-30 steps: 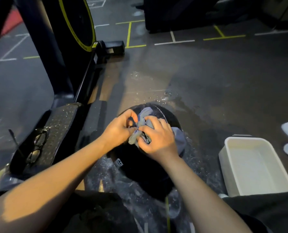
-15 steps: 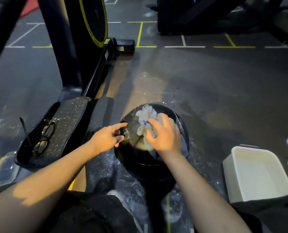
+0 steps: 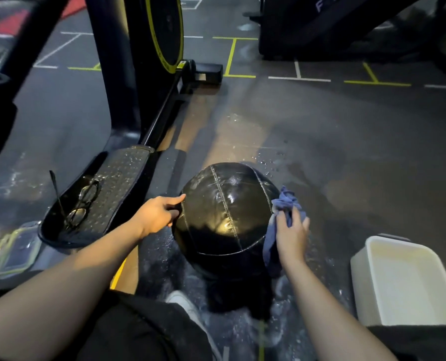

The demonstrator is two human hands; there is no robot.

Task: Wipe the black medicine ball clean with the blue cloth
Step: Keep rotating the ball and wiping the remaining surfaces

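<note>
The black medicine ball (image 3: pixel 224 217) sits on the wet gym floor between my arms, its stitched top glossy and damp. My left hand (image 3: pixel 158 213) touches the ball's left side with fingers stretched out. My right hand (image 3: pixel 290 237) presses the blue cloth (image 3: pixel 281 222) against the ball's right side; the cloth bunches above my fingers and hangs down below my palm. The ball's underside is hidden.
A white rectangular tub (image 3: pixel 401 280) stands on the floor at the right. A black exercise machine (image 3: pixel 149 74) rises at the left, with a pair of glasses (image 3: pixel 82 204) lying on its footplate (image 3: pixel 97 196). A clear lidded box (image 3: pixel 16 248) sits at the far left.
My right hand slid the cloth from the ball's top down to its right side. My left hand let go of the cloth and moved to the ball's left side.
</note>
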